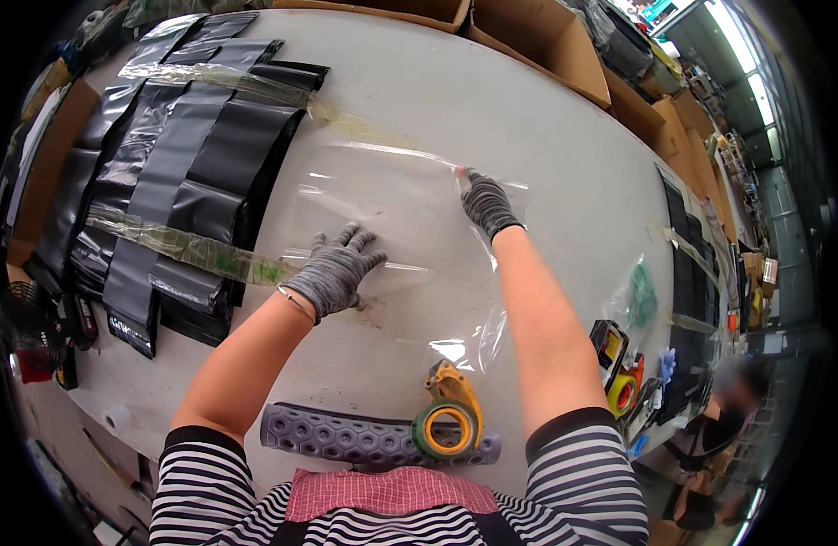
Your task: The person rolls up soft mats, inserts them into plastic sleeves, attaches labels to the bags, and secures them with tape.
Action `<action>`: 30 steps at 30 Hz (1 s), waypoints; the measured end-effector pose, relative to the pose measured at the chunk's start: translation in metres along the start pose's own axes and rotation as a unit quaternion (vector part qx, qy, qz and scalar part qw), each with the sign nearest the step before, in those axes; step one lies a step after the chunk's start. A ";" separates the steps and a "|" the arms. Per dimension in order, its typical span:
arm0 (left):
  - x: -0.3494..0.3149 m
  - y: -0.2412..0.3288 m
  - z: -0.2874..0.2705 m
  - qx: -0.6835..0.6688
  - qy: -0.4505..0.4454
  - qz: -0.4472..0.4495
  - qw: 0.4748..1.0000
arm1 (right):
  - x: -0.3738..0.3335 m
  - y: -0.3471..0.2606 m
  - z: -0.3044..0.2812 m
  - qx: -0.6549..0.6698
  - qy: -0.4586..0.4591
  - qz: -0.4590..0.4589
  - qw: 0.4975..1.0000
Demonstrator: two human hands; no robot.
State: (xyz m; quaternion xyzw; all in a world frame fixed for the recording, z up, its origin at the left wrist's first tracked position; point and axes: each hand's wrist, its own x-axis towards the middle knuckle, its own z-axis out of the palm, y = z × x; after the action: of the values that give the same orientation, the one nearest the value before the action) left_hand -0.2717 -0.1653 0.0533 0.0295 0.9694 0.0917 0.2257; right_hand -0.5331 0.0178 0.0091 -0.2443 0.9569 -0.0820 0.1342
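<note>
A transparent plastic bag or sheet lies spread on the white table in front of me. My left hand, in a grey knit glove, rests flat on its left part with fingers spread. At the sheet's far right corner, my right hand, gloved alike, has its fingers closed on the edge, and a small reddish spot shows at the fingertips. Close to my body lies a grey rolled mat with a honeycomb pattern. A yellow-orange tape dispenser with a roll of tape leans over the mat's right end.
Stacked black plastic bags, bound with tape strips, cover the table's left side. More black bags lie at the right edge, near another tape dispenser and a green bundle. Cardboard boxes line the far edge. A person is at the right.
</note>
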 end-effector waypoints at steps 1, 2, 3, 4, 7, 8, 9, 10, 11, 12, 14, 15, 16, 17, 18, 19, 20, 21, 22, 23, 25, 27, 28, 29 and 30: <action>-0.001 -0.002 0.001 0.000 -0.001 -0.004 1.000 | 0.000 -0.005 -0.005 0.041 -0.025 0.006 0.999; -0.003 -0.004 0.002 -0.001 -0.004 -0.009 1.000 | 0.000 -0.013 -0.007 0.039 -0.042 0.013 0.998; -0.003 -0.004 0.000 -0.001 -0.004 -0.008 1.000 | 0.003 -0.013 -0.010 0.035 -0.055 0.025 0.998; -0.003 -0.004 0.000 -0.001 -0.005 -0.008 1.000 | 0.006 -0.014 -0.012 0.031 -0.068 0.037 0.996; 0.002 0.001 -0.003 -0.009 -0.014 0.002 1.000 | 0.017 0.005 0.000 0.049 -0.004 0.029 0.998; 0.004 0.004 -0.005 -0.007 -0.013 0.006 1.000 | 0.019 0.018 -0.001 0.085 0.004 0.020 0.996; 0.007 0.007 -0.007 -0.007 -0.016 0.010 1.000 | 0.017 0.035 -0.001 0.122 0.009 0.014 0.992; 0.007 0.007 -0.009 -0.008 -0.019 0.009 1.000 | 0.008 0.037 0.000 0.159 0.013 0.002 0.987; 0.007 0.011 -0.010 -0.008 -0.019 0.008 1.000 | -0.007 0.044 0.000 0.263 0.009 -0.002 0.965; 0.001 0.007 -0.002 -0.006 -0.004 -0.006 1.000 | -0.025 0.030 -0.012 0.364 0.000 -0.015 0.931; -0.006 0.000 0.015 -0.005 0.036 -0.033 0.999 | -0.081 0.007 -0.025 0.354 0.072 -0.037 0.932; -0.013 0.008 0.015 0.028 0.070 -0.030 0.997 | -0.111 0.016 -0.028 0.381 0.097 -0.043 0.919; -0.023 0.012 0.017 0.013 0.092 -0.014 0.996 | -0.148 0.015 -0.035 0.366 0.099 -0.067 0.923; -0.033 0.018 0.020 0.000 0.113 0.003 0.994 | -0.189 0.012 -0.044 0.352 0.102 -0.091 0.926; -0.045 0.026 0.023 -0.014 0.131 0.022 0.991 | -0.228 0.014 -0.049 0.369 0.070 -0.061 0.925; -0.062 0.041 0.016 -0.045 0.119 0.038 0.991 | -0.262 0.018 -0.048 0.330 0.081 -0.053 0.939; -0.081 0.053 0.013 -0.074 0.108 0.048 0.990 | -0.292 0.011 -0.055 0.303 0.056 -0.038 0.951; -0.095 0.063 0.019 -0.089 0.082 0.050 0.991 | -0.318 0.015 -0.050 0.296 0.014 0.003 0.955; -0.108 0.069 0.025 -0.101 0.057 0.050 0.992 | -0.339 0.008 -0.049 0.308 -0.059 0.062 0.947; -0.117 0.074 0.033 -0.091 0.029 0.026 0.995 | -0.355 0.005 -0.042 0.259 -0.123 0.117 0.951; -0.126 0.084 0.053 -0.073 -0.025 -0.019 0.997 | -0.378 -0.011 -0.030 0.246 -0.141 0.120 0.951; -0.129 0.090 0.062 -0.034 -0.040 -0.026 0.998 | -0.384 -0.015 -0.014 0.228 -0.140 0.091 0.959; -0.130 0.093 0.066 -0.016 -0.048 -0.029 0.998 | -0.385 -0.013 -0.004 0.214 -0.134 0.078 0.964; -0.129 0.093 0.073 -0.014 -0.046 -0.034 0.998 | -0.387 -0.012 0.001 0.200 -0.129 0.065 0.969; -0.128 0.092 0.078 -0.022 -0.034 -0.034 0.999 | -0.387 -0.011 -0.002 0.187 -0.137 0.064 0.971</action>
State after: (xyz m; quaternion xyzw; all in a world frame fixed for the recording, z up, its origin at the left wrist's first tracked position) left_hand -0.1213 -0.0746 0.0574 -0.0055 0.9593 0.1043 0.2624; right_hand -0.2020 0.1976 0.0976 -0.1619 0.9107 -0.2166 0.3123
